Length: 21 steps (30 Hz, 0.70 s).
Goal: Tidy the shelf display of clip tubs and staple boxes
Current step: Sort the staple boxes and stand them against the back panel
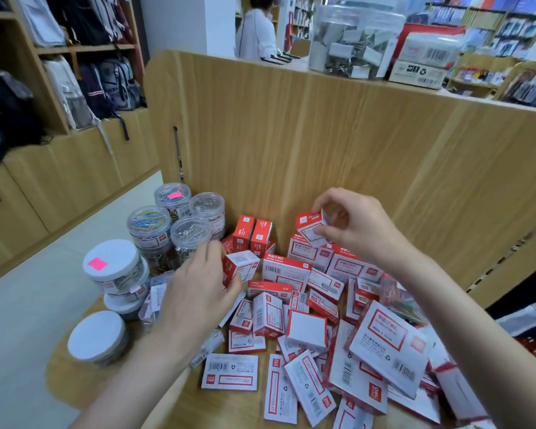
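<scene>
Red-and-white staple boxes (294, 329) lie in a jumbled heap on the wooden shelf (229, 410). Two of them (252, 233) stand upright against the back panel. My left hand (198, 286) grips a small staple box (240, 265) just above the heap. My right hand (350, 224) pinches another small staple box (310, 226), lifted near the back panel. Clear round clip tubs (167, 224) stand stacked at the shelf's left end, and white-lidded tubs (112, 264) sit in front of them.
A tall wooden back panel (322, 134) closes off the shelf behind. On its top ledge stand a clear tub of binder clips (350, 41) and a red-white carton (424, 57). Backpacks hang on shelves at left (75, 88). A person (256, 29) stands in the background.
</scene>
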### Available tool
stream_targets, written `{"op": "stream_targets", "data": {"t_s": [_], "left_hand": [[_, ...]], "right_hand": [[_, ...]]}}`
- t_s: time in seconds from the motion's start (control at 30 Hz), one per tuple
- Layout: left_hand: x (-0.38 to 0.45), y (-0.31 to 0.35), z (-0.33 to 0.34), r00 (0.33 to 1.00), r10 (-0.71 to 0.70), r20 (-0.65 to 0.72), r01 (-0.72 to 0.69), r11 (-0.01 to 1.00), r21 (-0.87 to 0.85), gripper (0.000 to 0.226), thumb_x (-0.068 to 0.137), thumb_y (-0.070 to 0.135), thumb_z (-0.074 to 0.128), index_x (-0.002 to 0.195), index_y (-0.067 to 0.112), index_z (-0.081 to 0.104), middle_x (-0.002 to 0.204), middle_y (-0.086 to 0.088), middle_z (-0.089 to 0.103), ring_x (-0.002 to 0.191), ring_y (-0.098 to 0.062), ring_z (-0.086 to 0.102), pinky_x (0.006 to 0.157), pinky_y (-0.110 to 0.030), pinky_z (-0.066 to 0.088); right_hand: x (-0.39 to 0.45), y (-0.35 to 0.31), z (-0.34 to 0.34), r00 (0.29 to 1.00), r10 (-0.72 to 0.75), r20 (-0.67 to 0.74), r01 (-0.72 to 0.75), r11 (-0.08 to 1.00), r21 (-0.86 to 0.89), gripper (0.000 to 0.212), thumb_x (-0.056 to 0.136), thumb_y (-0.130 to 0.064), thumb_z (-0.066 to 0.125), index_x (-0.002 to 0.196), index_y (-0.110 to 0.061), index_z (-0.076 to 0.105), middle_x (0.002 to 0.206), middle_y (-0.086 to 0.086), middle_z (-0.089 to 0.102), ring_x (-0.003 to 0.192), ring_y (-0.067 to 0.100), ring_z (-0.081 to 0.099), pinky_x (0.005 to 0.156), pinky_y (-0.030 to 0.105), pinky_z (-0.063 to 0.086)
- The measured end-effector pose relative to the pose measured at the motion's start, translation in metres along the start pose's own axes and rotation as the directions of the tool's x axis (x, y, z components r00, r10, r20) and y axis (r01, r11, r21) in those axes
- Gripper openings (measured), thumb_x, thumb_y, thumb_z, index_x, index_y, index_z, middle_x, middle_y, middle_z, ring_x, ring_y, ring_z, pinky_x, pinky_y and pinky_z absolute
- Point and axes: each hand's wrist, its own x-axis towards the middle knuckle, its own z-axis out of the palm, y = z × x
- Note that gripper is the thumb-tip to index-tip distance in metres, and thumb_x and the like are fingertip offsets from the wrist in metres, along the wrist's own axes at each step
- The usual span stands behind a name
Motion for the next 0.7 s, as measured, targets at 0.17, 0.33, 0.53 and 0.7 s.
{"op": "stream_targets", "data": {"t_s": [0.17,0.33,0.53,0.7], "left_hand": [[-0.002,-0.005,0.009,0.999,-0.034,0.005,0.034,0.999,0.010,0.031,0.074,0.022,0.072,0.084,0.014,0.044,0.077,-0.003,0.051,0.067,-0.026,0.056,0.053,-0.026,0.028],[-0.001,-0.006,0.010,0.998,-0.054,-0.019,0.055,0.998,0.029,0.029,0.077,0.026,0.070,0.088,0.014,0.046,0.081,-0.002,0.052,0.073,-0.023,0.056,0.058,-0.025,0.029],[0.000,-0.009,0.015,0.998,-0.061,-0.022,0.062,0.997,0.048,0.036,0.067,0.024,0.079,0.088,0.011,0.052,0.077,-0.003,0.056,0.065,-0.024,0.060,0.053,-0.023,0.029],[0.003,-0.010,0.017,0.997,-0.074,-0.030,0.074,0.997,0.027,0.030,0.074,0.024,0.073,0.088,0.013,0.049,0.080,-0.002,0.055,0.071,-0.022,0.058,0.057,-0.023,0.030]], "right_hand": [[0.021,-0.003,0.031,0.959,-0.265,0.097,0.279,0.938,-0.206,0.020,0.076,-0.006,0.068,0.087,-0.015,0.054,0.080,-0.012,0.039,0.077,0.014,0.035,0.067,0.027,0.036],[0.033,-0.003,0.052,0.899,-0.373,0.229,0.424,0.872,-0.245,0.022,0.076,0.006,0.059,0.086,-0.013,0.054,0.084,-0.002,0.050,0.082,0.014,0.029,0.065,0.041,0.048],[0.051,-0.004,0.064,0.865,-0.456,0.209,0.498,0.834,-0.240,0.021,0.073,0.008,0.062,0.082,-0.010,0.056,0.079,0.000,0.050,0.078,0.012,0.028,0.065,0.036,0.045],[0.056,-0.001,0.057,0.872,-0.458,0.173,0.484,0.859,-0.168,0.024,0.068,0.006,0.069,0.082,-0.011,0.059,0.077,-0.008,0.047,0.073,0.015,0.034,0.067,0.026,0.034]]}}
